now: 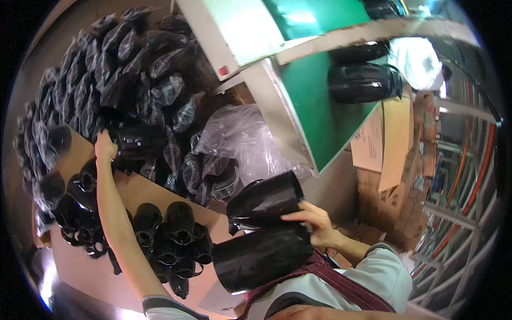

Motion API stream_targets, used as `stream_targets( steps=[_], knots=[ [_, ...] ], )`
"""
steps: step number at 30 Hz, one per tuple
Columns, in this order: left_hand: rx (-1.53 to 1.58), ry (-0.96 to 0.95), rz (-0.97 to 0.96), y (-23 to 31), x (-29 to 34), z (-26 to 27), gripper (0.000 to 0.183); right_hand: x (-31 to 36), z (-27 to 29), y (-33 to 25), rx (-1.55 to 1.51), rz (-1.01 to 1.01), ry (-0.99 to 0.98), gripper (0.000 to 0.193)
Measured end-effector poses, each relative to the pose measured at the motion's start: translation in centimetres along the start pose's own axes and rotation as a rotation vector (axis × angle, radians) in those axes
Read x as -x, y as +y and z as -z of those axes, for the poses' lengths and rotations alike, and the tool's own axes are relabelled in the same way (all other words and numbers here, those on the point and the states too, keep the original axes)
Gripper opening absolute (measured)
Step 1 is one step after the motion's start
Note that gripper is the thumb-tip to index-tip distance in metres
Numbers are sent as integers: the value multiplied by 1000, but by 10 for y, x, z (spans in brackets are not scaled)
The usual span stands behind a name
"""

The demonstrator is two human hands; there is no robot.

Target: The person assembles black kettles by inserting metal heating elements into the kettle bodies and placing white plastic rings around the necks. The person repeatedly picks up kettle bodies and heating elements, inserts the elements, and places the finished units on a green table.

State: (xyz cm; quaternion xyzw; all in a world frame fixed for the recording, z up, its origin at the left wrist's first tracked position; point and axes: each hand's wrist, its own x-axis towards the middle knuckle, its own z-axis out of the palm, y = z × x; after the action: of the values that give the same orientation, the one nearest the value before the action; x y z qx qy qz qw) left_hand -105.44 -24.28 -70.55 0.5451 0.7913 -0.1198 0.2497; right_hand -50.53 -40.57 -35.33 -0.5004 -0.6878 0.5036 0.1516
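My left hand [106,145] reaches out to the left and is closed on the end of a black cylindrical housing [141,142], at the edge of a heap of bagged black parts [128,58]. Close to my body, my right hand [316,223] grips the open rim of a second black cylindrical housing [265,200], which lies tilted. Just below it a third black housing [264,258] rests against my front, touching or near the same hand; whether the fingers hold it too I cannot tell. Several glossy black jug-shaped parts [178,220] with loop handles stand between my arms on cardboard [208,229].
Clear plastic bags [240,136] lie beyond the cardboard. A green-topped conveyor or bench [314,101] with a pale metal frame carries more black housings [365,82]. Cardboard boxes [386,186] stack at the right, beside metal racking [453,213]. A white bag [416,63] sits at the far right.
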Motion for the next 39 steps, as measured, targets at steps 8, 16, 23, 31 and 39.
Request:
stream_targets(
  steps=[8,16,23,31,39],
  knots=[
    [131,289,-313,99,223,186,42,83,75,-58,521,-6,662,45],
    [402,925,-881,281,194,364,54,20,153,52,767,-33,1176,36],
    [753,906,-1017,457,77,311,58,-97,143,128,494,140,1562,41],
    [947,234,-1423,481,62,230,58,-123,194,158,230,-28,1264,43],
    [977,747,-772,296,155,146,42,-78,134,68,232,-158,1150,83]
  ],
)
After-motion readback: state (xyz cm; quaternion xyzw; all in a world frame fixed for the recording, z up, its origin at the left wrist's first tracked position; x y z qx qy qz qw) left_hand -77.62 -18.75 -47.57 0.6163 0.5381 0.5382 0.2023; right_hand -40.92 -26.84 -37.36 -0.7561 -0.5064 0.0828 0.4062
